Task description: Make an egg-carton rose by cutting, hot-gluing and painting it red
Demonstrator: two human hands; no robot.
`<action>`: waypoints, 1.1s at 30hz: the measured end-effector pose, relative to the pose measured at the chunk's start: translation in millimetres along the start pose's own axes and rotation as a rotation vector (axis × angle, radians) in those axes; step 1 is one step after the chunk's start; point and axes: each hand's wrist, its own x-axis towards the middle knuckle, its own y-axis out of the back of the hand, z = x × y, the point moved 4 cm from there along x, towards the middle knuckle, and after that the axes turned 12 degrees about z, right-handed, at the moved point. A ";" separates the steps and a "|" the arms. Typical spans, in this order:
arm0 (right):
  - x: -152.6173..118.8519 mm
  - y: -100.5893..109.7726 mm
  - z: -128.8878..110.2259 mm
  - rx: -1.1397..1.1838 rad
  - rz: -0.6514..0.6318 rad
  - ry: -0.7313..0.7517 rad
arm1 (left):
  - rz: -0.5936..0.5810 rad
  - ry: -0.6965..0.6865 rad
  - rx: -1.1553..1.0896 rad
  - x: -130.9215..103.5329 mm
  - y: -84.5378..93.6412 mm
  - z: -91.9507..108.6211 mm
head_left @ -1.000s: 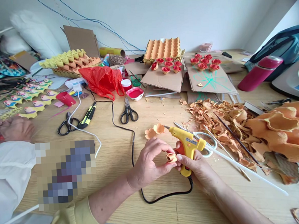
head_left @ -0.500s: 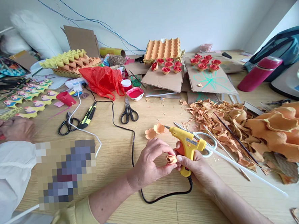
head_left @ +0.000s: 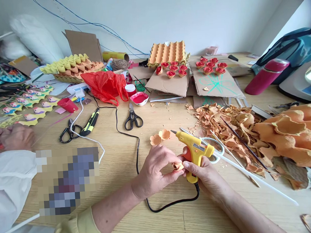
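Note:
Between thumb and fingertips, my left hand (head_left: 155, 169) pinches a small rolled orange flower piece (head_left: 178, 166). My right hand (head_left: 201, 170) is wrapped round a yellow glue gun (head_left: 195, 149), its nozzle pointing up and left, and its thumb touches the right side of the flower piece. A clear glue stick (head_left: 254, 179) runs out of the gun's back to the lower right. Two flat orange petal cutouts, one (head_left: 155, 139) left of the other (head_left: 164, 134), lie on the wooden table (head_left: 162, 221) just beyond my left hand. White-handled scissors (head_left: 216, 144) lie partly behind the gun.
Orange carton scraps (head_left: 222, 130) and an egg carton (head_left: 290, 132) lie to the right. Black scissors (head_left: 133, 119), a cutter (head_left: 91, 122) and a red paint dish (head_left: 140, 98) are further back. Red flowers stand on cardboard (head_left: 170, 84). Another person's hands (head_left: 17, 137) rest at left.
The view has shifted slightly. Both hands keep nearly the same pose, with the flower piece still between my left fingers and the glue gun still in my right hand.

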 end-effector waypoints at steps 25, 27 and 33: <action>1.0 3.3 1.0 -0.019 -0.010 0.035 | -0.019 0.040 0.050 -3.1 -0.6 -1.7; 0.7 2.3 0.4 -0.021 -0.011 0.029 | -0.015 0.044 0.036 -3.5 -0.8 -1.8; 1.0 1.8 -0.3 -0.057 0.018 -0.004 | 0.022 0.068 0.048 -4.0 0.4 -3.9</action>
